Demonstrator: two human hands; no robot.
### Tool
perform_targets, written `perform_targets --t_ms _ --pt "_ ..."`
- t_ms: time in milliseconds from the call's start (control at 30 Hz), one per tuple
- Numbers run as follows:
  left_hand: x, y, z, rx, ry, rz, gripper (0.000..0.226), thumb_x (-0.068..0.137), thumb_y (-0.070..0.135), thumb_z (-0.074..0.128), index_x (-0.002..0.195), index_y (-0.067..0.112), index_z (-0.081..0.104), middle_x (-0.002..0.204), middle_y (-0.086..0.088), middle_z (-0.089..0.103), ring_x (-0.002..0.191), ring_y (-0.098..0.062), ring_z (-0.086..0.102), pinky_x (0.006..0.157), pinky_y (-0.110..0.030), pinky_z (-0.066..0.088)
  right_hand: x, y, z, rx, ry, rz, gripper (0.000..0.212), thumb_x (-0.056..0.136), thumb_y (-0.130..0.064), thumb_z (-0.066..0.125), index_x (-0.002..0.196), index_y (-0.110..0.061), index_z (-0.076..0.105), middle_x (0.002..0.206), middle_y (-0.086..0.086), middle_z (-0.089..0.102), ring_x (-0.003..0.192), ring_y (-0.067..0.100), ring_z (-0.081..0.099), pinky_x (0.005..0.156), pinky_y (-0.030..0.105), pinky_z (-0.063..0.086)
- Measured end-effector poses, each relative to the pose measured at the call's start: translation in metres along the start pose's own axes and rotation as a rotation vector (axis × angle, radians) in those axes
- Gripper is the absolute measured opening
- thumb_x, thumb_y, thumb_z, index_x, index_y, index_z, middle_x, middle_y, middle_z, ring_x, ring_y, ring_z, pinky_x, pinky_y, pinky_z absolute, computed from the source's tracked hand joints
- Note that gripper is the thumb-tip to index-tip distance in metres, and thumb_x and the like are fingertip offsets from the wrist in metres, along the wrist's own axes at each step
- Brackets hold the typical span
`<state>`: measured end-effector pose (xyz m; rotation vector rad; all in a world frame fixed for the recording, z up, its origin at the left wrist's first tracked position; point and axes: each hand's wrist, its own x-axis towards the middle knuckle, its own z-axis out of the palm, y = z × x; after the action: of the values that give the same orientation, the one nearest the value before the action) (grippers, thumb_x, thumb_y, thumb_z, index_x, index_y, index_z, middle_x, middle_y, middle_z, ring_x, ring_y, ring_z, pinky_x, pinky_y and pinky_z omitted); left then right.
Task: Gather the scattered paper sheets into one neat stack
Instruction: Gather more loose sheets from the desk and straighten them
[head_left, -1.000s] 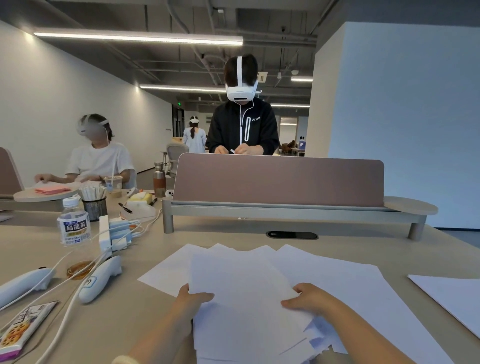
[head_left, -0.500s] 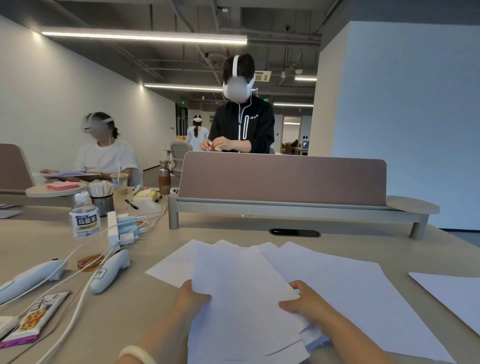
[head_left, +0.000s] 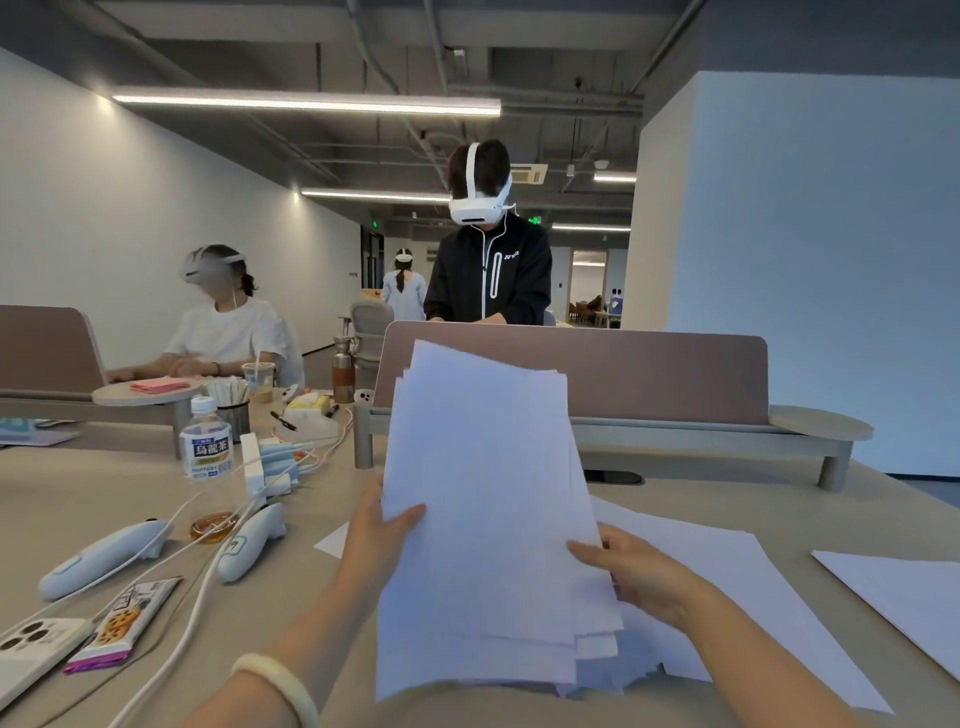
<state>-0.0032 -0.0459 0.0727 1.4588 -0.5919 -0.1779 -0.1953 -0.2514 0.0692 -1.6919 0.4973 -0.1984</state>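
Note:
A bundle of several white paper sheets (head_left: 483, 509) stands nearly upright above the beige desk, its edges uneven at the top and bottom. My left hand (head_left: 376, 535) grips its left edge, thumb on the front. My right hand (head_left: 631, 571) grips its right edge. A few more white sheets (head_left: 727, 587) lie flat on the desk behind and right of the bundle. A corner of one sheet (head_left: 332, 543) peeks out left of my left hand. A separate sheet (head_left: 898, 592) lies at the far right.
Left of me lie two white controllers (head_left: 249, 540) with cables, a tea bottle (head_left: 206, 449), a snack pack (head_left: 122, 623) and a phone (head_left: 31, 649). A brown desk divider (head_left: 649, 374) stands behind the papers. People in headsets sit and stand beyond.
Both hands have lifted the gathered sheets off the desk and tipped them upright; earlier the sheets lay flat under my hands.

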Motion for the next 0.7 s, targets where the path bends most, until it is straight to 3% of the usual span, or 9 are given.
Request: perform_targets --t_ms 67,133,233,333,500,600,700 --pt "0.005 0.019 0.001 -0.025 0.008 0.078 0.035 0.088 0.01 0.062 0.118 0.023 0.05 0.106 0.006 0.063 0.094 -0.013 0.063 0.069 -0.025 0.05 0.001 -0.021 0.0 0.021 0.115 -0.122 0.039 0.078 -0.041 0.071 0.114 -0.027 0.064 0.111 -0.007 0.071 0.107 0.017 0.066 0.102 0.044 0.045" --pt "0.009 0.03 0.003 -0.063 -0.024 0.125 0.038 0.087 0.012 0.064 0.122 0.023 0.052 0.109 0.006 0.065 0.097 -0.013 0.064 0.072 -0.026 0.053 0.003 -0.034 0.004 0.03 0.206 -0.206 0.035 0.078 -0.036 0.072 0.112 -0.025 0.066 0.109 -0.007 0.072 0.105 0.016 0.067 0.102 0.044 0.046" --pt "0.003 0.021 0.004 -0.085 -0.106 0.094 0.042 0.083 0.013 0.069 0.119 0.026 0.052 0.111 0.008 0.066 0.097 -0.008 0.066 0.07 -0.021 0.055 0.006 -0.025 0.015 -0.029 0.231 -0.195 0.034 0.08 -0.031 0.072 0.112 -0.021 0.065 0.109 -0.004 0.072 0.101 0.016 0.068 0.091 0.037 0.053" --pt "-0.004 -0.004 0.003 -0.046 -0.096 -0.032 0.05 0.081 0.017 0.072 0.124 0.018 0.047 0.116 -0.003 0.063 0.098 -0.019 0.065 0.076 -0.033 0.055 0.006 0.001 0.026 -0.008 0.254 -0.142 0.037 0.081 -0.028 0.071 0.115 -0.018 0.06 0.111 -0.002 0.069 0.099 0.014 0.066 0.076 0.026 0.051" --pt "-0.008 -0.02 0.01 -0.016 -0.081 -0.105 0.03 0.092 0.015 0.056 0.121 0.022 0.051 0.117 -0.005 0.064 0.101 -0.026 0.063 0.083 -0.037 0.049 0.01 0.017 0.043 -0.023 0.374 -0.162 0.032 0.09 -0.011 0.057 0.121 -0.017 0.05 0.115 0.001 0.062 0.101 0.019 0.061 0.084 0.028 0.049" --pt "-0.004 -0.015 0.016 -0.022 -0.025 -0.065 0.031 0.093 0.017 0.054 0.124 0.022 0.051 0.115 -0.002 0.064 0.097 -0.021 0.064 0.073 -0.031 0.051 0.008 0.012 0.05 0.038 0.428 -0.232 0.029 0.093 -0.009 0.052 0.117 -0.024 0.046 0.105 -0.005 0.06 0.091 0.011 0.059 0.07 0.017 0.045" --pt "0.001 -0.003 0.015 -0.049 -0.027 -0.01 0.033 0.089 0.02 0.061 0.119 0.023 0.049 0.11 0.001 0.063 0.093 -0.015 0.065 0.068 -0.029 0.052 0.004 0.0 0.043 0.087 0.396 -0.262 0.028 0.09 -0.016 0.059 0.117 -0.023 0.052 0.106 -0.005 0.064 0.093 0.01 0.062 0.072 0.021 0.048"
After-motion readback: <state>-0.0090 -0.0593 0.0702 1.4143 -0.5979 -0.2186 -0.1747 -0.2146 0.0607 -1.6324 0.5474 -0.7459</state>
